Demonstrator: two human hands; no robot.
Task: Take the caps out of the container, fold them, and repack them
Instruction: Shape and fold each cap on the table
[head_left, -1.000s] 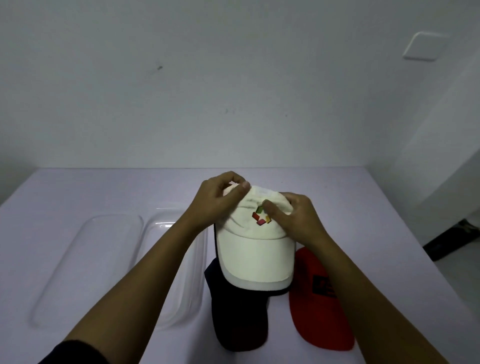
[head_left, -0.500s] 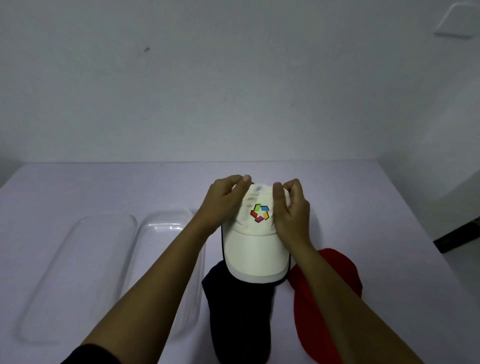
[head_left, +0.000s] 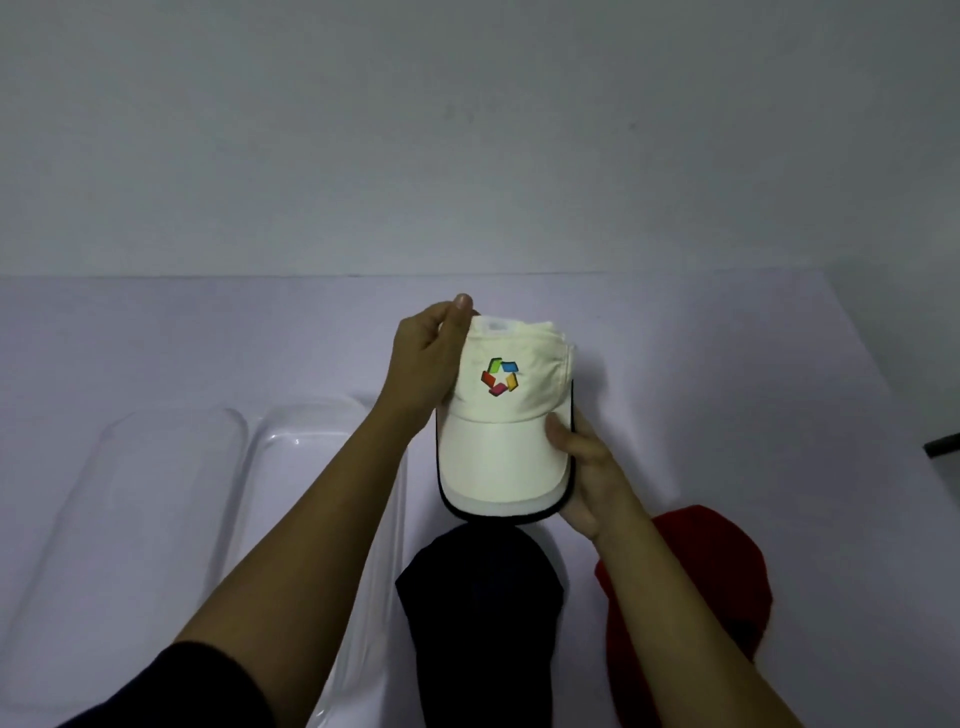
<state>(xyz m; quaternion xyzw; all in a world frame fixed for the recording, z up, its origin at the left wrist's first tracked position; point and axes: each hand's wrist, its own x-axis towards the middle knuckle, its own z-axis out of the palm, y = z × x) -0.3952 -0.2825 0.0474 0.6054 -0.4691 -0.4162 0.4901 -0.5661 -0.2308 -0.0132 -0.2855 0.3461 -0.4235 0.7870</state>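
Our right hand (head_left: 582, 467) had slid down to grip the brim of the white cap (head_left: 498, 447) at 3 o'clock, and our left hand (head_left: 426, 364) still pinched its top, so the fold looked done. The cap was held up in the middle. Our arms hid parts of the dark cap (head_left: 478, 597) and the red cap (head_left: 717, 571) at 6 o'clock.

One wide-angle camera sits on the person's head, facing forward and down across the tabletop (head_left: 727, 364) to the wall (head_left: 467, 130) behind it. It is near the work: both forearms enter from the bottom edge, and the left hand (head_left: 426, 364) and right hand (head_left: 584, 467) with the cream cap (head_left: 498, 452) fill the centre. The tabletop's far edge lies above mid-frame; its right side slants away.
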